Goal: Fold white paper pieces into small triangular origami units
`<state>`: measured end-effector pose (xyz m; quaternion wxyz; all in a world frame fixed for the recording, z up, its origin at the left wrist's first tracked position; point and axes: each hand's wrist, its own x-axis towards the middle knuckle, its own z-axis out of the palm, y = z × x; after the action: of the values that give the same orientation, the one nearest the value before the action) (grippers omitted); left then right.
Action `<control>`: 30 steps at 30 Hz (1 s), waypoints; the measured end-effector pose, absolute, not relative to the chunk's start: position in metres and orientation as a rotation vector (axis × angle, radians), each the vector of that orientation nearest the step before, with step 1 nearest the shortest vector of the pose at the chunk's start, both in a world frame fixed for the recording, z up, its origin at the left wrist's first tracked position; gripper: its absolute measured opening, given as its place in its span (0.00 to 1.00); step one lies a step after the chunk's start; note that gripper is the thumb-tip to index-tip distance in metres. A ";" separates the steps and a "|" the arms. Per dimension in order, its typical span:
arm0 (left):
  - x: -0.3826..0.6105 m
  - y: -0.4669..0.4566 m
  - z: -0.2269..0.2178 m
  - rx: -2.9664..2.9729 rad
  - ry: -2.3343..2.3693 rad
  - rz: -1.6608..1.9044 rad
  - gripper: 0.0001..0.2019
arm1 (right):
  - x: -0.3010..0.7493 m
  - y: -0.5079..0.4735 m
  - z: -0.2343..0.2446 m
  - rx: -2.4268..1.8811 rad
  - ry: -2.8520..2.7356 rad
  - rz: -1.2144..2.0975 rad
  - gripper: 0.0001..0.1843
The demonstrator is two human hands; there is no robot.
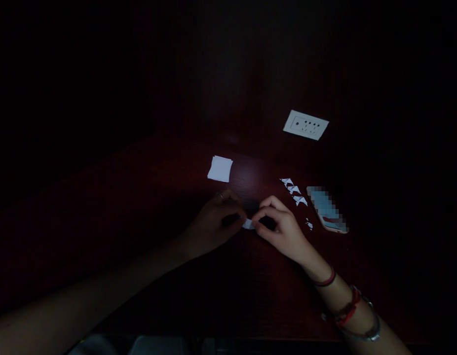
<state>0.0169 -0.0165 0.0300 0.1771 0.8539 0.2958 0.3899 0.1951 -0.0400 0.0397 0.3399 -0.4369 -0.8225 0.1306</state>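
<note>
Between my two hands is a small piece of white paper [248, 224], pinched at both ends just above the dark red table. My left hand [217, 222], with a ring on one finger, grips its left end between thumb and fingertips. At the right end, the thumb and index finger of my right hand [282, 227] are closed on the same paper. Its folds are too small and dim to make out. Several small folded white paper pieces [293, 190] lie in a slanting row beyond my right hand.
A stack of square white paper sheets [220, 169] lies beyond my left hand. To the right are a phone [326, 209] with a blurred screen and some tiny white scraps [309, 224]. A white socket plate [306, 124] is on the wall behind. The surroundings are very dark.
</note>
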 end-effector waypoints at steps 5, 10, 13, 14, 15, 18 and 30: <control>0.017 -0.016 0.029 2.385 0.846 1.102 0.04 | 0.200 -0.039 0.040 -1.116 -2.162 0.330 0.06; 0.015 -0.014 0.026 2.304 0.929 1.121 0.05 | 0.204 -0.040 0.036 -1.073 -2.102 0.265 0.07; 0.016 -0.012 0.024 2.297 0.915 1.106 0.05 | 0.205 -0.040 0.035 -1.106 -2.132 0.195 0.05; 0.016 -0.012 0.024 2.310 0.904 1.106 0.05 | 0.204 -0.040 0.035 -1.118 -2.145 0.178 0.04; 0.016 -0.012 0.024 2.329 0.895 1.106 0.05 | 0.204 -0.040 0.035 -1.128 -2.153 0.167 0.05; 0.017 -0.012 0.025 2.419 0.895 1.120 0.05 | 0.203 -0.040 0.037 -1.141 -2.167 0.176 0.04; 0.018 -0.015 0.025 2.693 0.950 1.103 0.07 | 0.200 -0.041 0.040 -1.177 -2.221 0.201 0.05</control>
<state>0.0180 -0.0148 0.0254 0.0401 0.8791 0.3100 0.3600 0.1999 -0.0407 0.0399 0.3050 -0.4446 -0.8388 0.0759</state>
